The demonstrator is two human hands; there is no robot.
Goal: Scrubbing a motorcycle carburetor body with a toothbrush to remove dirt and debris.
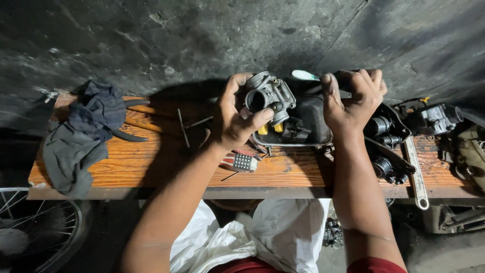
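Carburettor (pixel 267 98) sits in the left hand (pixel 233 117), lifted just above a dark tray (pixel 313 132) on the wooden bench (pixel 151 162), its round bore turned toward the camera. Left fingers wrap it, thumb across the front near the brass fittings. The right hand (pixel 353 101) is closed round a brush (pixel 306 75) whose pale tip points at the carburettor's top; most of the handle is hidden in the fist. To do this well, I judge the left grip should stay firm on the body, clear of the small brass parts, and the work should stay over the tray so drips and loose bits land there. Short, light strokes suit the tight corners. A dark rag (pixel 81 134) lies well to the left, a spanner (pixel 417 174) at the right.
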